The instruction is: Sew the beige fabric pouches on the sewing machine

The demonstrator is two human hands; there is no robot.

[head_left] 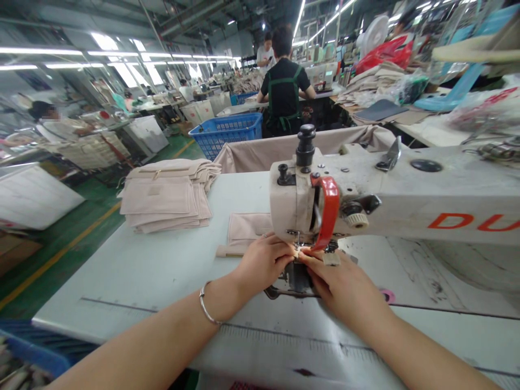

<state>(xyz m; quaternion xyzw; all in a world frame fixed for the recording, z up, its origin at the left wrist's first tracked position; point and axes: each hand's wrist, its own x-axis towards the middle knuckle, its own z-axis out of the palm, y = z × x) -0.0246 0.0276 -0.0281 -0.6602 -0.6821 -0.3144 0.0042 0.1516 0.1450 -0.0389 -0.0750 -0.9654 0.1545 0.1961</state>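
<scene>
My left hand (262, 264) and my right hand (339, 283) meet under the head of a cream sewing machine (390, 203), right at its needle and red guard (327, 216). Both hands have their fingers pinched together on a small beige fabric piece (303, 253) at the presser foot. A larger beige fabric piece (246, 230) lies flat on the table just behind my left hand. A silver bangle sits on my left wrist.
A stack of folded beige fabric pieces (168, 197) lies on the pale table (162, 265) at the left. A blue basket (227, 132) and a fabric bin stand behind. A person in black (284, 86) works ahead; other workers sit at the left.
</scene>
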